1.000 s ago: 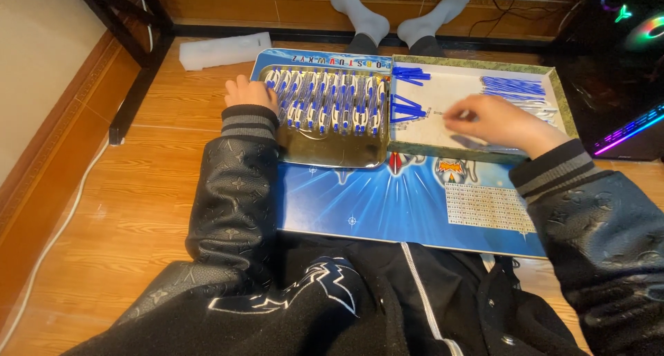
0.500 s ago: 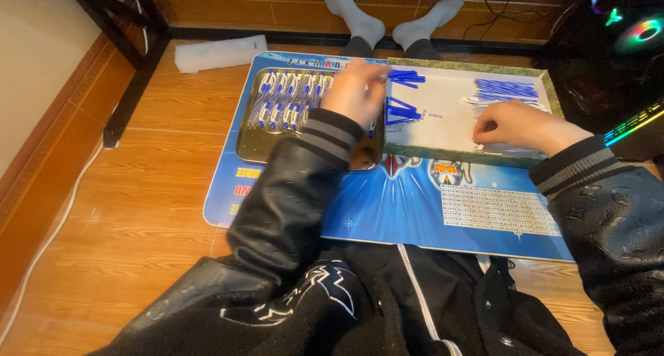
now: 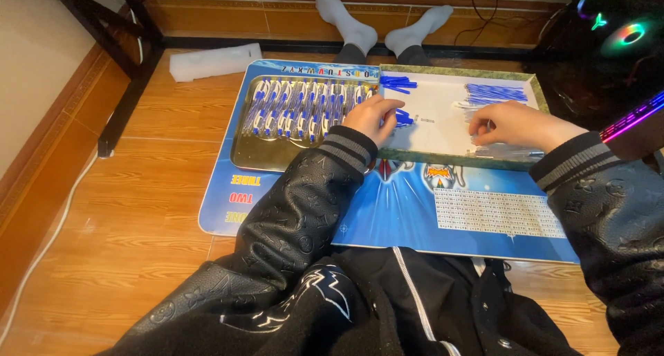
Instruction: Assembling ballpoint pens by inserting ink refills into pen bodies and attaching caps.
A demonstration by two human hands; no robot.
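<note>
View from above of a person seated on a wooden floor, both black-sleeved arms reaching forward to a shallow green-rimmed tray with a white floor (image 3: pixel 456 158) that lies on a blue printed play mat (image 3: pixel 415 218). The left hand (image 3: pixel 372 117) rests at the tray's left edge, its fingers curled loosely over a small cluster of blue pen caps (image 3: pixel 404 117) just inside the rim; whether it grips any cannot be told. The right hand (image 3: pixel 515 124) lies flat on the tray's right half, fingers together, pressing on clear pen barrels (image 3: pixel 508 151) near the front rim. Those barrels lie with their long axes running left to right along the rim. A heap of blue refills (image 3: pixel 495 92) sits at the tray's far right corner, nearer the right hand. Touching the tray's left side is a metal tray of assembled blue pens in rows (image 3: pixel 297 107).
</note>
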